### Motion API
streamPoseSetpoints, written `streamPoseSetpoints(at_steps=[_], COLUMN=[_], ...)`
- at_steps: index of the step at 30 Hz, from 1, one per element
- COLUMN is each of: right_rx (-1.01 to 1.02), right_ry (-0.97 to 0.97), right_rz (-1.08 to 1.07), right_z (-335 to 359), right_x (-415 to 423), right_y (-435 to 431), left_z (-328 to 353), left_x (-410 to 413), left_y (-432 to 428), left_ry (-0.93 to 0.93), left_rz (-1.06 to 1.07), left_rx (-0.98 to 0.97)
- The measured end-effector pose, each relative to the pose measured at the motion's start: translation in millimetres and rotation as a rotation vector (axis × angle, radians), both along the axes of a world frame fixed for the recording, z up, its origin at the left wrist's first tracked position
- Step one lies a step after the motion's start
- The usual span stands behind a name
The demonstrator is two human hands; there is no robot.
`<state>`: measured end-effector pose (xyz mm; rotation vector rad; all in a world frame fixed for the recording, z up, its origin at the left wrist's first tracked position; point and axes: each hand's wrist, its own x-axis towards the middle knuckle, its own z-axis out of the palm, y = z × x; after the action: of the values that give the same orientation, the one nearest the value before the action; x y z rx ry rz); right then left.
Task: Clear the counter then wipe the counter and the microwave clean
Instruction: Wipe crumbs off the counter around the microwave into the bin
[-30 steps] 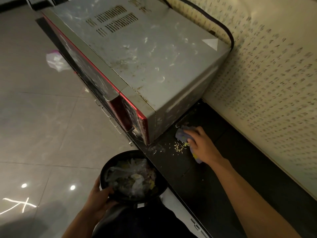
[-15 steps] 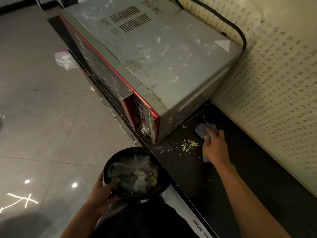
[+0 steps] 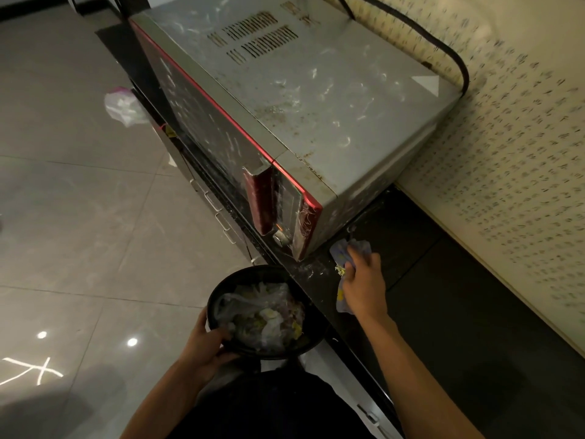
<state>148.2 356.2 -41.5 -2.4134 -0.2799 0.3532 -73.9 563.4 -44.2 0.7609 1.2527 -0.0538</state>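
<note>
Left hand curls in a grip at waist height; right hand presses flat, arm extended forward.

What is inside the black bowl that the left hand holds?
The black bowl, held by the left hand at the counter edge, contains crumpled clear plastic and mixed scraps. The plastic covers what lies under it, down to the bottom.

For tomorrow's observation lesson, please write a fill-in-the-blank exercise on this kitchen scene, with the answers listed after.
1. The right hand presses a pale purple cloth onto the ____ counter.
2. The left hand holds a round black ____ full of plastic scraps below the counter's edge.
3. Yellowish crumbs lie beside the cloth, near the front corner of the grey, red-trimmed ____.

Missing words: black; bowl; microwave
</note>
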Motion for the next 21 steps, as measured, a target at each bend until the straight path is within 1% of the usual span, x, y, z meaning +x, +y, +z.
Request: streamPoseSetpoints(at_steps=[5,10,15,21], right_rx=[-0.003,0.024,0.08,0.136], right_ry=[0.007,0.035,0.022,0.032], right_rz=[0.046,0.049,0.129,0.064], right_z=[-2,-1,-1,6], right_x=[-23,-50,-81,-83], right_y=[14,32,51,45], left_z=[0,5,7,8], left_x=[3,9,11,12], left_y=[4,5,9,15], left_ry=[-0.006,-0.006,0.01,0.005], left_rz=[-0.001,0.006,0.002,-0.016], left_rx=[0.007,-0.002,-0.009,-0.025])
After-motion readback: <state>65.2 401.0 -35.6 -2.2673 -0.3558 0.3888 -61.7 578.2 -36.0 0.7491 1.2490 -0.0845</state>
